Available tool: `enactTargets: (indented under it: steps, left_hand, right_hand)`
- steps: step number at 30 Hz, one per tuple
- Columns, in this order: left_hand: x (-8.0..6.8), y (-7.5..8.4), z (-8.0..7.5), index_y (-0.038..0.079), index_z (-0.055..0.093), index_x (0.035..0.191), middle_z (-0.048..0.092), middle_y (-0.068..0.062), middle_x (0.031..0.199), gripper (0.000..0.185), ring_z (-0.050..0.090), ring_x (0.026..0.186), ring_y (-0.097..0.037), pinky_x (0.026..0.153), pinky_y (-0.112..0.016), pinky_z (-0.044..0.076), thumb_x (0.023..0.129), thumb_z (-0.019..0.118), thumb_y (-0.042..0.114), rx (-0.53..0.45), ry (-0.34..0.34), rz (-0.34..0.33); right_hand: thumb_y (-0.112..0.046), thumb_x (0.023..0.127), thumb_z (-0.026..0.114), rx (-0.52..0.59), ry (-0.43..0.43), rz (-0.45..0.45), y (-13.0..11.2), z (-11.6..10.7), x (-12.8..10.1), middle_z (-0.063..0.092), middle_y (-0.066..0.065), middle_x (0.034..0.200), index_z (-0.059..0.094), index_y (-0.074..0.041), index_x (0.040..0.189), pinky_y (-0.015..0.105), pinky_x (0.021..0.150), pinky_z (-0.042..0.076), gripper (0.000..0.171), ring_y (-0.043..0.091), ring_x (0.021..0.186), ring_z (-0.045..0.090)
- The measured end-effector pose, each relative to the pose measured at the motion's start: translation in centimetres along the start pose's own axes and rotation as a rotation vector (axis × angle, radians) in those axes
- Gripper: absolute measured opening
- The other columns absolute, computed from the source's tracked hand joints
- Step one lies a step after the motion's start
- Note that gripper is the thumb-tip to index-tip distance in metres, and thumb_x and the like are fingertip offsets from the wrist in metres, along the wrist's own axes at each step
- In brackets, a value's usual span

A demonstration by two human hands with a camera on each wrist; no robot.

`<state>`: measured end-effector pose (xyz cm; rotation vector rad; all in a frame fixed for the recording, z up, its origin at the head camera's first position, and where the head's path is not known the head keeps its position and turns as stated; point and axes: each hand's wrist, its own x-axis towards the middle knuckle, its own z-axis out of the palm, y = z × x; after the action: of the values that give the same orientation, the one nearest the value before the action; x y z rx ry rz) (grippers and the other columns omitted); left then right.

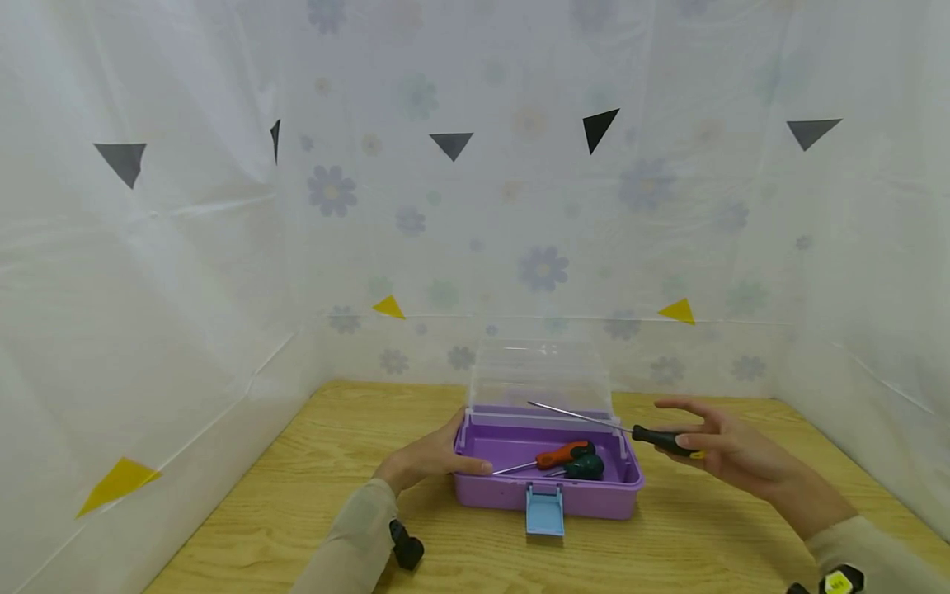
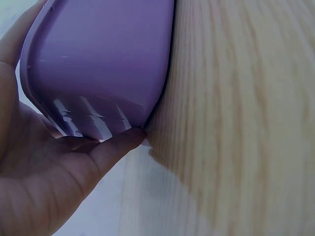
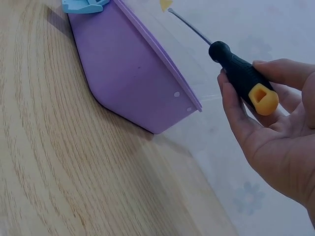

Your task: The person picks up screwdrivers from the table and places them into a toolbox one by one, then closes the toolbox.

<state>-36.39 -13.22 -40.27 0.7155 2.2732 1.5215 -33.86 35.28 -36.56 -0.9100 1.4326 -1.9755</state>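
Light wooden table (image 1: 297, 495); purple toolbox (image 1: 545, 491) sits directly on it, lid open.

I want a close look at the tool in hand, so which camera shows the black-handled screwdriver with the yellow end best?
The right wrist view: the black-handled screwdriver fills it, in the right hand. The head view shows it small; the left wrist view misses it.
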Motion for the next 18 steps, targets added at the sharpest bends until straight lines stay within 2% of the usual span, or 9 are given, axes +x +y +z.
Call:
enactTargets:
  steps: [4, 7, 11, 13, 14, 18]
  left_hand:
    - [0.0, 0.0, 0.0, 0.02, -0.005, 0.168, 0.03, -0.021, 0.162, 0.124, 0.036, 0.144, -0.039, 0.119, -0.058, 0.026, 0.084, 0.086, 0.04, 0.001, 0.001, -0.002]
    - [-0.1, 0.0, -0.1, 0.02, -0.006, 0.167, 0.026, -0.02, 0.164, 0.125, 0.033, 0.146, -0.038, 0.119, -0.059, 0.024, 0.085, 0.085, 0.04, 0.008, 0.007, -0.01]
    - [-0.1, 0.0, -0.1, 0.019, -0.007, 0.167, 0.022, -0.018, 0.167, 0.125, 0.029, 0.149, -0.037, 0.12, -0.059, 0.021, 0.085, 0.085, 0.04, 0.016, 0.02, -0.025]
    - [-0.2, 0.0, -0.1, 0.019, -0.007, 0.167, 0.022, -0.017, 0.167, 0.125, 0.028, 0.15, -0.036, 0.12, -0.059, 0.02, 0.085, 0.085, 0.04, 0.018, 0.02, -0.026]
    - [-0.2, 0.0, -0.1, 0.019, -0.007, 0.167, 0.022, -0.017, 0.167, 0.126, 0.027, 0.15, -0.036, 0.12, -0.059, 0.02, 0.085, 0.085, 0.041, 0.017, 0.018, -0.025]
    - [-0.2, 0.0, 0.0, 0.019, -0.006, 0.167, 0.021, -0.016, 0.168, 0.126, 0.025, 0.151, -0.036, 0.121, -0.059, 0.02, 0.084, 0.086, 0.043, 0.018, 0.015, -0.024]
  right_hand:
    - [0.012, 0.107, 0.028, -0.05, -0.01, 0.013, 0.1, 0.5, 0.6, 0.054, 0.026, 0.145, 0.04, -0.015, 0.159, 0.041, 0.11, 0.045, 0.06, 0.033, 0.133, 0.054]
    - [0.011, 0.107, 0.031, -0.108, 0.02, 0.03, 0.1, 0.8, 1.2, 0.056, 0.026, 0.142, 0.042, -0.015, 0.158, 0.038, 0.105, 0.049, 0.059, 0.032, 0.13, 0.056]
    - [0.009, 0.107, 0.037, -0.175, 0.075, 0.061, 0.2, 1.2, 2.0, 0.058, 0.026, 0.14, 0.043, -0.016, 0.157, 0.032, 0.091, 0.054, 0.056, 0.03, 0.125, 0.06]
    - [0.007, 0.108, 0.04, -0.209, 0.1, 0.08, 0.3, 1.4, 2.3, 0.054, 0.026, 0.142, 0.043, -0.016, 0.157, 0.029, 0.077, 0.051, 0.055, 0.028, 0.119, 0.062]
    - [0.006, 0.108, 0.041, -0.231, 0.113, 0.088, 0.3, 1.5, 2.5, 0.052, 0.026, 0.144, 0.042, -0.015, 0.158, 0.03, 0.079, 0.051, 0.054, 0.024, 0.109, 0.066]
    - [0.002, 0.107, 0.048, -0.298, 0.145, 0.109, 0.4, 2.0, 3.2, 0.037, 0.019, 0.155, 0.039, -0.011, 0.159, 0.037, 0.09, 0.051, 0.054, 0.019, 0.11, 0.064]
